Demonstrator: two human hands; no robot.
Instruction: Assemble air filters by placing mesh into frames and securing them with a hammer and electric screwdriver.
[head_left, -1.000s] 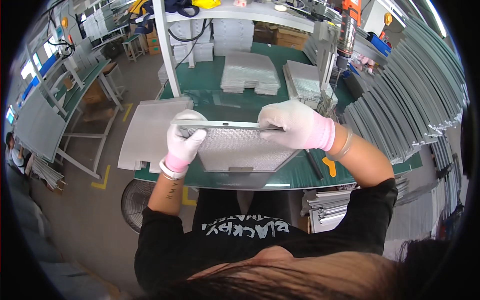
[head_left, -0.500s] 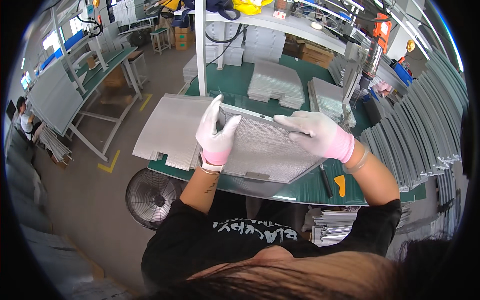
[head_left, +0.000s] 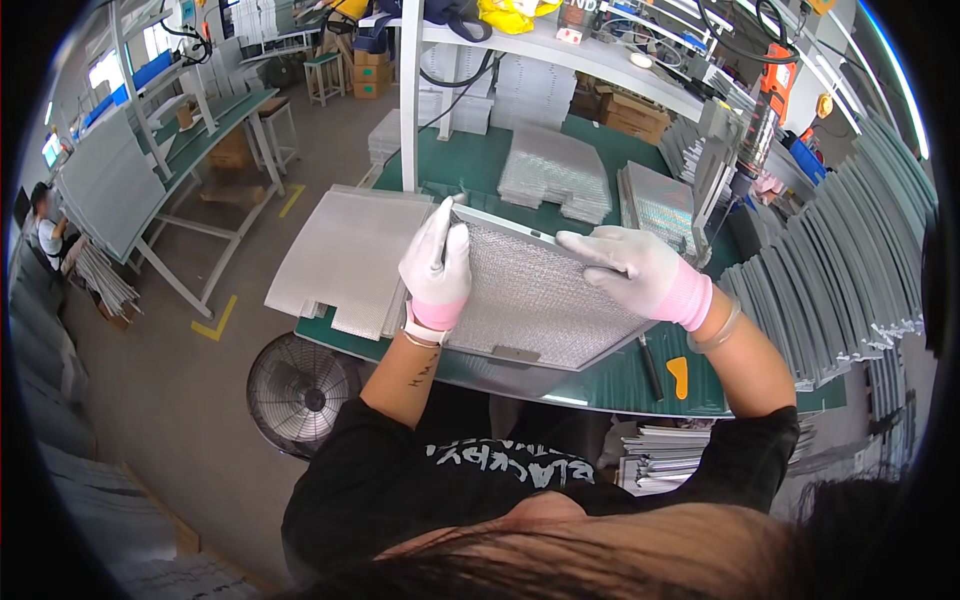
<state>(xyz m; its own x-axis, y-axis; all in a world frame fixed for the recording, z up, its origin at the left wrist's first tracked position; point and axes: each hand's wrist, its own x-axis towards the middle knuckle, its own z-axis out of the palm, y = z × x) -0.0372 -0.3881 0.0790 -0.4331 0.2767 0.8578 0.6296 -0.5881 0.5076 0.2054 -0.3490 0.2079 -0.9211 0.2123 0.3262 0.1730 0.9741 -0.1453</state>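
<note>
A metal-framed mesh filter panel (head_left: 535, 295) is held tilted above the green-topped workbench (head_left: 455, 372). My left hand (head_left: 436, 265), in a white glove with a pink cuff, closes on the panel's left edge near its upper corner, thumb and fingers close together. Gloved the same way, my right hand (head_left: 635, 270) grips the far frame edge toward the right, fingers along the top of the rim. A small dark slot shows in that rim between my hands. Low on the near frame side sits a small metal tab (head_left: 517, 354).
Silvery mesh sheets (head_left: 345, 255) lie left of the panel, with more sheet stacks (head_left: 553, 170) behind. A black-handled tool (head_left: 651, 370) and a yellow scraper-like piece (head_left: 678, 377) lie at right. An orange power driver (head_left: 772, 95) hangs near stacked frames (head_left: 830, 250). A floor fan (head_left: 303, 392) stands left.
My left thumb has drawn in toward the fingers, closing on the panel's left edge. The right hand has shifted slightly to the right and keeps its grip on the far rim.
</note>
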